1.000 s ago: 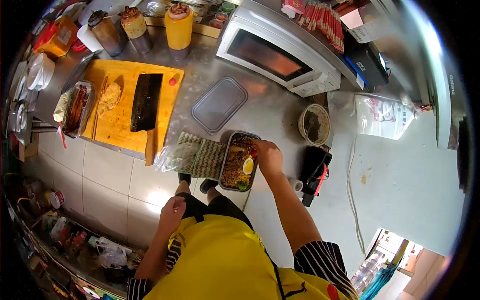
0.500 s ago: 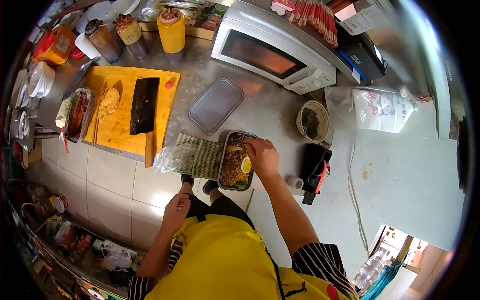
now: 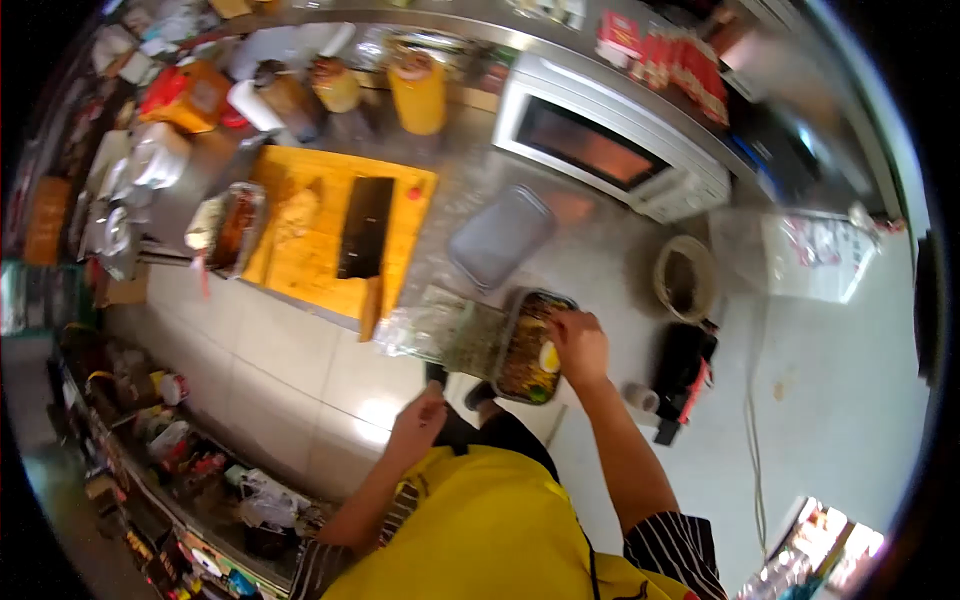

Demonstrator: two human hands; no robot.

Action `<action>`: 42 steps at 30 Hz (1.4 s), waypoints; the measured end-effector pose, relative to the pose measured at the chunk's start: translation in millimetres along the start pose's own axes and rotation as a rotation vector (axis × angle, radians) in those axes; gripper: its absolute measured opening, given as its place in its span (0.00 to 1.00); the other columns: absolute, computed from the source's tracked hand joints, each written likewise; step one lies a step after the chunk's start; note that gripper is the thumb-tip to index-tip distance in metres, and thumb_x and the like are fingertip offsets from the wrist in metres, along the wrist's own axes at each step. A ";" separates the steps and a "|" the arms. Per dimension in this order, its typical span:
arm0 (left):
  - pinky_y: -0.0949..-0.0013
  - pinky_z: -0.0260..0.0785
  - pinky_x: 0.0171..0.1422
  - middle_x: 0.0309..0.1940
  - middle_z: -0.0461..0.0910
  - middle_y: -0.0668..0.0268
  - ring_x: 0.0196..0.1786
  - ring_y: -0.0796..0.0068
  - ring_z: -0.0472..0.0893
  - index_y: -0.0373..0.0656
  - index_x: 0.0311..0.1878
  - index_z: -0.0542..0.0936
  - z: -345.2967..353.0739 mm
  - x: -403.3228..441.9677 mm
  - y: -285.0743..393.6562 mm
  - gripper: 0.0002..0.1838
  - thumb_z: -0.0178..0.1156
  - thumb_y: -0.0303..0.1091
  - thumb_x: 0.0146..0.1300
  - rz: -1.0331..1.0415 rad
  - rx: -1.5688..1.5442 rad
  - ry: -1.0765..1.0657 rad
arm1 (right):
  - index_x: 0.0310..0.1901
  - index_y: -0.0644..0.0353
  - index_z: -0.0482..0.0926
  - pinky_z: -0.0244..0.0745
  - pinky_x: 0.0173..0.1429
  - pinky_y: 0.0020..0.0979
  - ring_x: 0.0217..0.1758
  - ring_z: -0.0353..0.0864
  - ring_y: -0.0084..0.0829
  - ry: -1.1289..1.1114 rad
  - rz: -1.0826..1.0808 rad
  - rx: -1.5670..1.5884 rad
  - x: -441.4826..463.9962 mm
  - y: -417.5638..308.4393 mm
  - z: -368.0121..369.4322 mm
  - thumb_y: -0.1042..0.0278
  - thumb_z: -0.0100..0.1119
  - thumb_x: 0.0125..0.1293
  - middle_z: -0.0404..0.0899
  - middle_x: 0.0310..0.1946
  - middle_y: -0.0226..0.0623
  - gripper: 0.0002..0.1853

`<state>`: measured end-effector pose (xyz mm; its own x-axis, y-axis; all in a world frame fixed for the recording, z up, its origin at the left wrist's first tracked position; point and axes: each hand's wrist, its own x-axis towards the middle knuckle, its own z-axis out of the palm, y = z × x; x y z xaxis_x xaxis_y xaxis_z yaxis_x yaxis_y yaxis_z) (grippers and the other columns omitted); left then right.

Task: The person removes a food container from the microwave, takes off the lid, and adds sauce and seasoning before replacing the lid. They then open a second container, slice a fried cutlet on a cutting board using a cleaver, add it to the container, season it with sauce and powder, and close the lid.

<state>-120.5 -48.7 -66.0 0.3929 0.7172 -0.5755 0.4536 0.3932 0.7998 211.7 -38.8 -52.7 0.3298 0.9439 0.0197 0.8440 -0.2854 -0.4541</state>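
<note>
A black-rimmed takeaway box [image 3: 507,345] near the counter's front edge holds brown minced food, half a boiled egg [image 3: 549,357], corn and a bit of green. Over its upper right part is my right hand [image 3: 582,350], its fingertips pinched together just above the food; anything between them is too small to make out. My left hand [image 3: 415,428] hangs in front of the counter, fingers curled in, with nothing visible in it. Left of the box lies a green patterned packet [image 3: 465,335] with clear plastic around it. Behind sits a clear lid [image 3: 502,238].
A cleaver [image 3: 367,228] lies on the yellow cutting board [image 3: 405,260], beside chopped food. A foil tray [image 3: 238,230] stands at its left. Sauce bottles [image 3: 417,95] and a microwave [image 3: 610,135] line the back. At right are a bowl [image 3: 685,280] and a black object [image 3: 680,380].
The whole view has shifted to the right and slightly down and is blurred, as my head turned. My right hand remains over the box; my left stays curled in front of the counter.
</note>
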 end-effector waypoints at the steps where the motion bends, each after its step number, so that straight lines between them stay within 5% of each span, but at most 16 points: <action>1: 0.70 0.74 0.56 0.46 0.83 0.64 0.51 0.77 0.81 0.38 0.56 0.79 -3.7 -2.5 1.6 0.13 0.62 0.29 0.70 -0.009 -0.020 0.028 | 0.44 0.53 0.83 0.79 0.52 0.42 0.51 0.80 0.45 -0.040 0.015 0.076 0.3 -3.4 -6.1 0.73 0.67 0.58 0.82 0.43 0.40 0.11; 10: 0.74 0.75 0.48 0.35 0.82 0.66 0.40 0.77 0.81 0.33 0.47 0.79 -116.6 23.1 32.6 0.07 0.62 0.24 0.68 0.180 -0.265 0.438 | 0.41 0.57 0.83 0.77 0.50 0.44 0.47 0.81 0.47 -0.041 0.050 0.103 -2.3 -14.8 -6.4 0.72 0.67 0.59 0.82 0.39 0.41 0.08; 12: 0.74 0.73 0.48 0.35 0.81 0.67 0.37 0.77 0.79 0.33 0.46 0.79 -160.1 56.6 56.0 0.07 0.64 0.24 0.67 0.249 -0.059 0.547 | 0.36 0.59 0.83 0.77 0.47 0.44 0.45 0.81 0.47 0.037 0.036 0.083 -1.7 -21.4 -3.7 0.73 0.67 0.59 0.83 0.36 0.41 0.04; 16: 0.70 0.72 0.57 0.49 0.78 0.62 0.50 0.72 0.77 0.35 0.57 0.73 -242.9 164.8 108.5 0.23 0.70 0.23 0.60 0.575 -0.010 0.675 | 0.40 0.58 0.82 0.77 0.46 0.44 0.46 0.80 0.48 0.115 0.168 0.025 0.3 -36.7 1.8 0.75 0.64 0.60 0.82 0.41 0.44 0.06; 22: 0.61 0.66 0.69 0.63 0.70 0.50 0.64 0.61 0.71 0.33 0.70 0.59 -342.6 355.1 186.6 0.49 0.80 0.28 0.49 0.696 -0.009 0.805 | 0.40 0.57 0.83 0.77 0.45 0.43 0.42 0.81 0.47 0.046 0.362 -0.086 0.6 -53.2 12.6 0.74 0.64 0.61 0.82 0.38 0.41 0.06; 24: 0.63 0.69 0.65 0.64 0.69 0.49 0.63 0.60 0.72 0.32 0.72 0.56 -353.4 399.3 202.5 0.54 0.82 0.28 0.46 0.690 0.057 0.996 | 0.39 0.57 0.83 0.77 0.44 0.43 0.39 0.82 0.47 0.203 0.226 -0.154 3.0 -66.0 16.4 0.74 0.64 0.61 0.82 0.37 0.40 0.05; 25: 0.64 0.74 0.59 0.65 0.67 0.50 0.60 0.61 0.74 0.32 0.72 0.54 -356.6 406.7 214.0 0.56 0.82 0.27 0.45 0.737 -0.135 0.855 | 0.38 0.57 0.83 0.78 0.43 0.43 0.37 0.82 0.48 0.236 0.293 -0.146 10.7 -82.7 10.5 0.73 0.65 0.61 0.82 0.36 0.41 0.04; 28: 0.66 0.75 0.55 0.56 0.76 0.55 0.53 0.65 0.77 0.33 0.69 0.61 -363.1 414.1 233.8 0.50 0.82 0.27 0.45 0.646 -0.269 0.677 | 0.39 0.56 0.83 0.77 0.45 0.44 0.39 0.82 0.48 0.141 0.448 -0.010 7.8 -80.1 12.6 0.73 0.65 0.61 0.82 0.37 0.42 0.05; 33: 0.64 0.71 0.62 0.55 0.77 0.60 0.55 0.69 0.76 0.36 0.66 0.70 -423.7 462.5 175.4 0.39 0.77 0.26 0.50 0.890 -0.114 0.846 | 0.42 0.56 0.84 0.77 0.48 0.45 0.42 0.83 0.49 0.167 0.519 -0.030 13.5 -83.8 12.6 0.70 0.65 0.63 0.85 0.39 0.43 0.07; 36: 0.66 0.71 0.63 0.59 0.76 0.58 0.56 0.71 0.76 0.36 0.66 0.71 -396.8 356.1 231.1 0.38 0.77 0.23 0.52 0.943 -0.079 0.788 | 0.41 0.55 0.82 0.77 0.49 0.45 0.44 0.81 0.50 0.181 0.498 -0.014 13.2 -82.9 8.8 0.72 0.65 0.61 0.82 0.42 0.42 0.06; 39: 0.64 0.78 0.46 0.45 0.82 0.60 0.40 0.71 0.82 0.37 0.54 0.77 -388.8 281.5 233.6 0.24 0.76 0.28 0.55 0.858 0.073 0.774 | 0.41 0.56 0.82 0.78 0.47 0.42 0.43 0.82 0.48 0.174 0.481 0.039 7.2 -71.5 11.7 0.74 0.65 0.61 0.80 0.38 0.42 0.07; 42: 0.61 0.79 0.47 0.46 0.83 0.58 0.41 0.69 0.83 0.36 0.53 0.78 -368.3 213.6 203.8 0.25 0.77 0.32 0.55 0.756 0.226 0.778 | 0.42 0.57 0.82 0.78 0.49 0.46 0.47 0.81 0.50 0.166 0.489 0.043 5.0 -69.0 4.7 0.70 0.63 0.63 0.80 0.42 0.42 0.06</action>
<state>-238.7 396.6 37.0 0.0563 0.9251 0.3756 0.4755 -0.3556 0.8046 153.1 -13.7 -25.5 0.7468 0.6619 -0.0650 0.5573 -0.6762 -0.4819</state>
